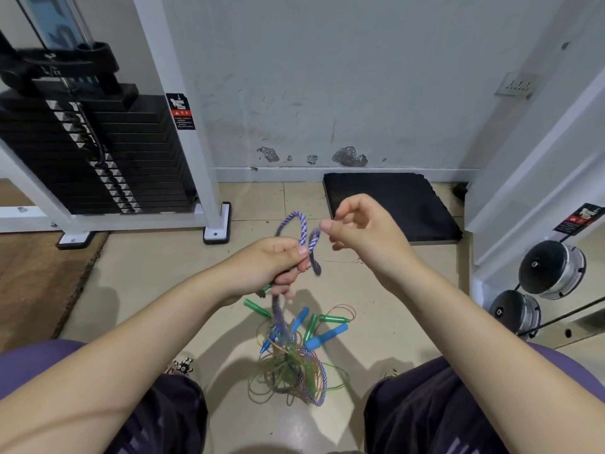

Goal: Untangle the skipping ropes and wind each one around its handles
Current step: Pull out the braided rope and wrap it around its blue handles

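A black weight stack (98, 149) in a white frame stands at the back left, and a black mat (389, 204) lies on the tiled floor (157, 273) by the wall. On the floor between the person's knees lies a tangle of ropes (291, 371) with blue handles (325, 337) and green handles (334, 319). The left hand (275, 263) has its grip closed around a purple braided rope (302, 227), which hangs down into the tangle. The right hand (360, 227) pinches the same rope's loop with its fingertips.
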A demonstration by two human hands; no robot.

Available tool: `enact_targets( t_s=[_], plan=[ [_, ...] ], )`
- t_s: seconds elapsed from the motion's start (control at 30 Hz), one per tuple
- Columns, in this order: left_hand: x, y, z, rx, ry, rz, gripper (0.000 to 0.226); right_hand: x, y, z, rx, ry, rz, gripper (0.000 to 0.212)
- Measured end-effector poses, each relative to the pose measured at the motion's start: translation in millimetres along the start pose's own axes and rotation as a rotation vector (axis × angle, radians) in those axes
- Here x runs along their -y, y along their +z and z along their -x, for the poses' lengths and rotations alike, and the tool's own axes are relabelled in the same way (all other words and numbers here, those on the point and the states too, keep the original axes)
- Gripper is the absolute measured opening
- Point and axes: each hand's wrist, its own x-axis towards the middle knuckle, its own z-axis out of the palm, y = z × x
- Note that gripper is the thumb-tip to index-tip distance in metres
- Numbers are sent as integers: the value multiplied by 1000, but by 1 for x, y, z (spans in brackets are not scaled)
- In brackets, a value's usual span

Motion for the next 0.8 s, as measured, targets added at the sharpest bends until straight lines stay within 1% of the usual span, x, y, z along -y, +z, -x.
enact_targets(
  t_s=[0.03, 0.07, 0.13, 0.2, 0.23, 0.3, 0.37, 0.43, 0.5, 0.53, 0.6, 0.63, 0.7, 0.8],
  plan=[
    [-2, 0, 1, 24, -30, -18, 30, 1, 0, 1, -4, -51, 73, 20],
    [-3, 0, 2, 48, -54, -43, 30, 2, 0, 3, 34, -97, 107, 19],
    [-5, -2, 3, 102, -70, -62, 30, 3, 4, 8, 172, -138, 93, 11],
    [-6, -4, 4, 140, -70, -49, 28, 4, 9, 11, 296, -76, 109, 8],
    [-5, -5, 4, 150, -68, -42, 27, 3, 10, 11, 344, -19, 142, 11],
    [-5, -9, 4, 154, -56, -35, 22, 1, 9, 11, 429, 100, 241, 21],
    [-3, -16, 4, 140, -39, -47, 17, 1, 5, 11, 498, 163, 379, 31],
    [0, -26, 4, 156, -36, -65, 16, 4, 2, 11, 517, 143, 414, 31],
    [2, -35, 6, 225, -86, -110, 29, 6, 0, 11, 459, 112, 293, 31],
    [3, -38, 8, 276, -129, -170, 34, 6, -1, 10, 413, 97, 213, 31],
    [5, -40, 13, 383, -167, -297, 33, 7, -7, 10, 348, 63, 136, 32],
    [6, -41, 15, 402, -148, -298, 29, 9, -11, 9, 340, 51, 149, 32],
    [3, -39, 16, 347, -88, -200, 25, 11, -18, 9, 374, 55, 197, 33],
    [-5, -30, 16, 200, -42, -23, 28, 13, -21, 10, 465, 95, 254, 38]
  ],
)
